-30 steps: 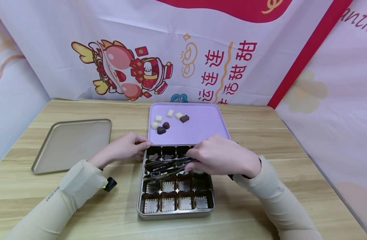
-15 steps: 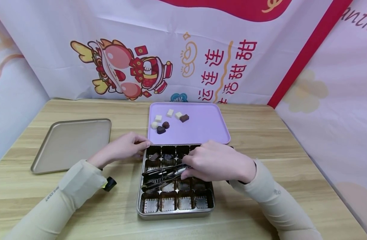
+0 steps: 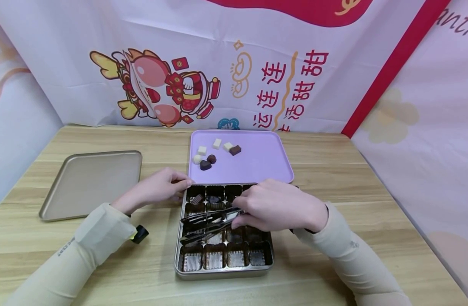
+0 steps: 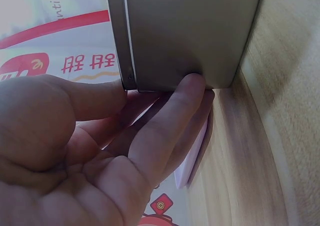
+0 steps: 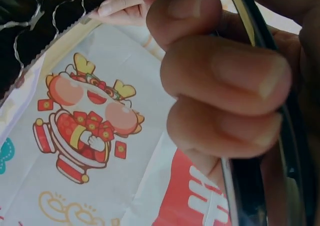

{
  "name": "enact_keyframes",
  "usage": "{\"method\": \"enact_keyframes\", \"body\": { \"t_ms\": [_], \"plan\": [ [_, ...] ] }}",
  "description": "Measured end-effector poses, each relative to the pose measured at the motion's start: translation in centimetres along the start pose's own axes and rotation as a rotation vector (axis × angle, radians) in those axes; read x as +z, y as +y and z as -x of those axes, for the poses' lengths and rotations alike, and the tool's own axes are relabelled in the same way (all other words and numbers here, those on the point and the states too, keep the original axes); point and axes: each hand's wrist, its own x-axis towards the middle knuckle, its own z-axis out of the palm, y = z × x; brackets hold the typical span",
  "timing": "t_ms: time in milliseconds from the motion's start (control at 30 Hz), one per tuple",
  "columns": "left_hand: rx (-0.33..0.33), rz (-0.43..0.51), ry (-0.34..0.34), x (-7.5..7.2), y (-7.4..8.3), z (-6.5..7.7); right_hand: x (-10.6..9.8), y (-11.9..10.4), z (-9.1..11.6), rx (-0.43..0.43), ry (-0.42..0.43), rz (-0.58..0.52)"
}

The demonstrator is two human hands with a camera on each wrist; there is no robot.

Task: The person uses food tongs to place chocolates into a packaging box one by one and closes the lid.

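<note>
In the head view my left hand (image 3: 163,187) holds the far left corner of a metal chocolate box (image 3: 224,275). The left wrist view shows the thumb at the rim and fingertips (image 4: 192,83) against the box's side (image 4: 190,35). Over the box, my right hand (image 3: 276,204) grips dark tongs (image 3: 203,236), their arms spread apart and pointing left across the middle compartments. Whether anything lies between the tips I cannot tell. Dark chocolates (image 3: 197,199) sit in compartments of the far row. The right wrist view shows fingers (image 5: 225,70) curled round the tongs (image 5: 295,171).
Behind the box lies a lilac tray (image 3: 260,157) bearing white chocolates (image 3: 201,150) and dark chocolates (image 3: 205,165) on its left part. A beige metal tray (image 3: 92,182) lies on the wooden table (image 3: 325,170) at the left. A printed cloth (image 3: 234,25) hangs behind.
My right hand has moved slightly nearer and left with the tongs, whose tips have shifted toward the box's near side and spread a little. My left hand stays put.
</note>
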Motion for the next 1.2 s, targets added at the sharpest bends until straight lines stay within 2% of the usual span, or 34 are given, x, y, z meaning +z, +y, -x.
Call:
{"method": "enact_keyframes", "body": {
  "t_ms": [167, 300, 467, 567, 667, 1000, 1200],
  "plan": [
    [0.003, 0.012, 0.005, 0.1, 0.0, 0.0, -0.9, 1.9, 0.6, 0.037, 0.031, -0.115],
    [0.002, 0.008, 0.006, 0.1, 0.1, 0.0, -1.4, 4.7, 1.6, 0.162, 0.090, -0.145],
    [-0.008, 0.024, -0.002, 0.0, -0.1, 0.0, -1.0, 8.3, 2.7, 0.387, 0.157, -0.058],
    [-0.013, 0.022, -0.005, 0.0, -0.1, 0.0, -0.3, 9.9, 2.8, 0.506, 0.148, 0.013],
    [-0.012, 0.016, -0.004, 0.0, -0.1, 0.0, 0.7, 11.0, 2.6, 0.585, 0.128, 0.058],
    [-0.018, 0.049, -0.011, 0.0, -0.3, -0.2, 3.2, 13.8, 2.4, 0.697, 0.085, 0.132],
    [-0.022, 0.064, -0.011, 0.1, -0.4, -0.2, 4.7, 14.8, 1.9, 0.698, 0.041, 0.178]
  ]
}}
